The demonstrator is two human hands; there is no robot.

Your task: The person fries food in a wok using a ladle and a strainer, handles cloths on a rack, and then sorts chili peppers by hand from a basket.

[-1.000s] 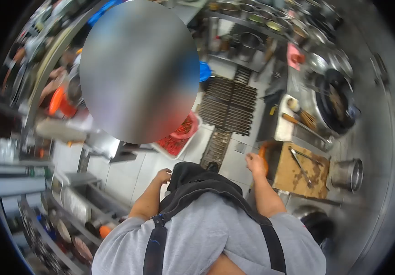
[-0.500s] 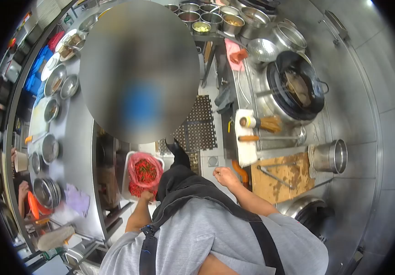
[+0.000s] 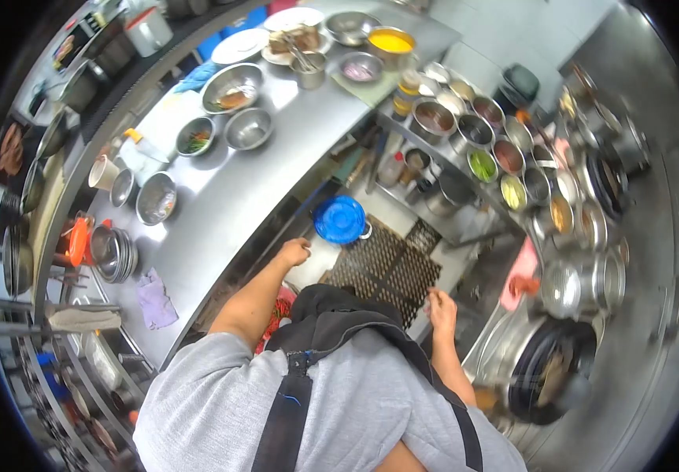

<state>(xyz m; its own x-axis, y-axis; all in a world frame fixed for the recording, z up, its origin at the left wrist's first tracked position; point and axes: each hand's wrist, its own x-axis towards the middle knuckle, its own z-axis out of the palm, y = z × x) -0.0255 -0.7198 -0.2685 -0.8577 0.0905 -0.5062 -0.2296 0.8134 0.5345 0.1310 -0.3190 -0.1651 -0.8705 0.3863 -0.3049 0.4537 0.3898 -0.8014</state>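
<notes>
My left hand (image 3: 295,252) is in front of me at the edge of the steel counter, its fingers curled in with nothing visible in them. Ahead of it, on the floor, is a round blue lid (image 3: 340,219) on what looks like a pot or bucket. Below my left forearm, red chillies (image 3: 278,313) show in part; my arm and apron hide the rest. My right hand (image 3: 441,309) hangs loosely over the aisle, fingers somewhat apart and holding nothing I can see. A perforated dark floor mat (image 3: 382,267) lies between the hands.
Along the left runs the steel counter (image 3: 221,212) with metal bowls, stacked dishes (image 3: 113,254) and a purple cloth (image 3: 156,300). Several seasoning pots (image 3: 482,165) stand ahead. A wok (image 3: 552,370) sits on the range at right, beyond a pink cloth (image 3: 519,275).
My view has swung left and forward. My left hand has come up from the chilli tub. The large blurred patch over the aisle is gone, and the blue lid now shows clearly.
</notes>
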